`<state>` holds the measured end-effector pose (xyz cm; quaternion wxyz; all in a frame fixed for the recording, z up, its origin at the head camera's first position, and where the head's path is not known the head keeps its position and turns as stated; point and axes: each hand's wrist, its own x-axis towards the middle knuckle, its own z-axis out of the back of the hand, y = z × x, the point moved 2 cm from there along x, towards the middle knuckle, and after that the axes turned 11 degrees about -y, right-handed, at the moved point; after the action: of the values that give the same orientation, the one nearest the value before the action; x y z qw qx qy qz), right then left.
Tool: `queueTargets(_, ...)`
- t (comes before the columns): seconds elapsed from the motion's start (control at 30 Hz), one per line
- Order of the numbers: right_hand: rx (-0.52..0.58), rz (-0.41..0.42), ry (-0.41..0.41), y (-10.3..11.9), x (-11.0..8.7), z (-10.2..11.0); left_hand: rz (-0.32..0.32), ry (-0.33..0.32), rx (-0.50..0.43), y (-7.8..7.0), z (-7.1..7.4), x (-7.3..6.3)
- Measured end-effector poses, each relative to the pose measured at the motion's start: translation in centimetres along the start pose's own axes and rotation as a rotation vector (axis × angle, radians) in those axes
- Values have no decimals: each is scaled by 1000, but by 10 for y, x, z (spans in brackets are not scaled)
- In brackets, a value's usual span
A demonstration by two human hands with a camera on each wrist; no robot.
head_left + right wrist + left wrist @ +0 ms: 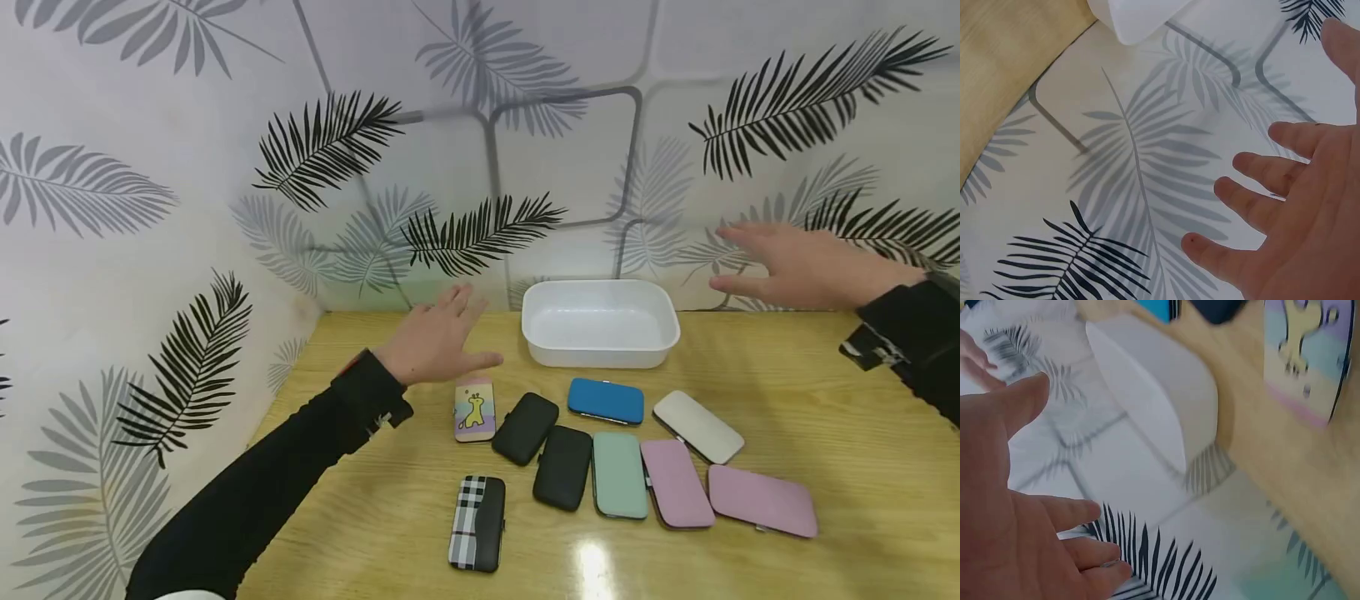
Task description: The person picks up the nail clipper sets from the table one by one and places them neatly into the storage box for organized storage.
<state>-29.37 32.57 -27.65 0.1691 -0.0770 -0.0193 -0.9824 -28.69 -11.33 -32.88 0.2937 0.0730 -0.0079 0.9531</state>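
Observation:
My left hand (438, 337) hovers with fingers spread above the far left of the table, just over a giraffe-print case (475, 410). In the left wrist view its palm holds nothing. My right hand (806, 265) is raised at the right, beyond the white plastic tub (600, 358), fingers extended and apart from everything. Between and below the hands lie flat cases: a blue one (606, 402), a white one (698, 427), a mint one (619, 475), two pink ones, one of them (677, 483) tilted, two black ones, one (562, 467) near the middle, and a plaid-and-black case (477, 523).
The wooden table (360, 517) meets a wall covering (450, 167) printed with leaves at the back and left. The tub stands at the table's back edge against that wall. Light glares off the front of the tabletop.

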Motion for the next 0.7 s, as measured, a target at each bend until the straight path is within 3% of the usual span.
queueTargets(0.23,48,23,6,9,-14,-19,-153,-93,-51,-35,-28,-46)
queueTargets(0.3,73,27,9,11,-19,-24,-201,-87,-73,-44,-35,-61)
queueTargets(0.53,138,45,14,12,-33,-42,-378,127,-187,-68,-59,-103)
queueTargets(0.7,175,33,17,9,-35,-52,-465,186,-183,-80,-74,-121)
